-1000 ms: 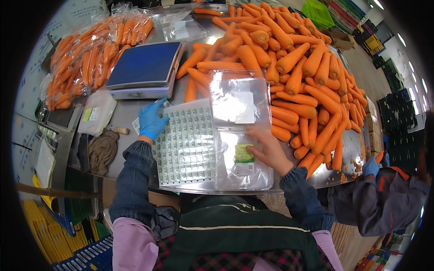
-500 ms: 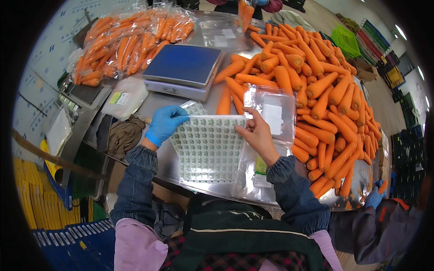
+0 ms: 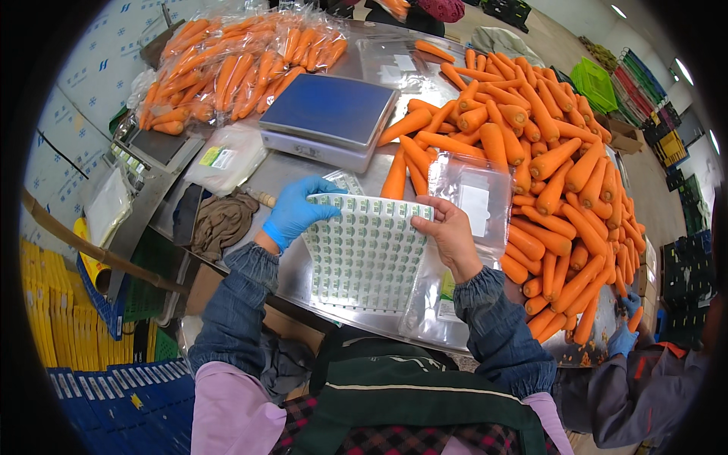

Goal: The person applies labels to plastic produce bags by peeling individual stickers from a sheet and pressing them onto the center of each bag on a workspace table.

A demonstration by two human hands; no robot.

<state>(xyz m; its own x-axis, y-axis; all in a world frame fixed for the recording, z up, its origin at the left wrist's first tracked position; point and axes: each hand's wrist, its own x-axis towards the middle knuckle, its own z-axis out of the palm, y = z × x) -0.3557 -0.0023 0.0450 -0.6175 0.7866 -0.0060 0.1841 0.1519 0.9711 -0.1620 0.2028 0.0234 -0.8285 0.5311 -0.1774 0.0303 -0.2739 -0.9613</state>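
A sheet of small green-and-white stickers (image 3: pixel 364 258) hangs between my hands above the metal table's near edge. My left hand (image 3: pixel 296 212), in a blue glove, pinches its upper left corner. My bare right hand (image 3: pixel 451 231) grips the upper right corner between thumb and fingers. The sheet's top edge bows a little. Behind it, part of another sticker sheet (image 3: pixel 345 182) shows on the table. Clear plastic bags (image 3: pixel 472 201) with white label patches lie beside and partly beneath my right hand and forearm.
A scale (image 3: pixel 330 114) with a blue top stands beyond my hands. Loose carrots (image 3: pixel 561 182) are heaped at the right, and bagged carrots (image 3: pixel 243 68) at the far left. A brown cloth (image 3: pixel 224 224) lies left of my glove. A co-worker's gloved hand (image 3: pixel 623 340) shows at lower right.
The sticker sheet has curved and tilted, its right side now lower, with both hands still on its corners. The whole view has shifted slightly, moving the table's contents rightward.
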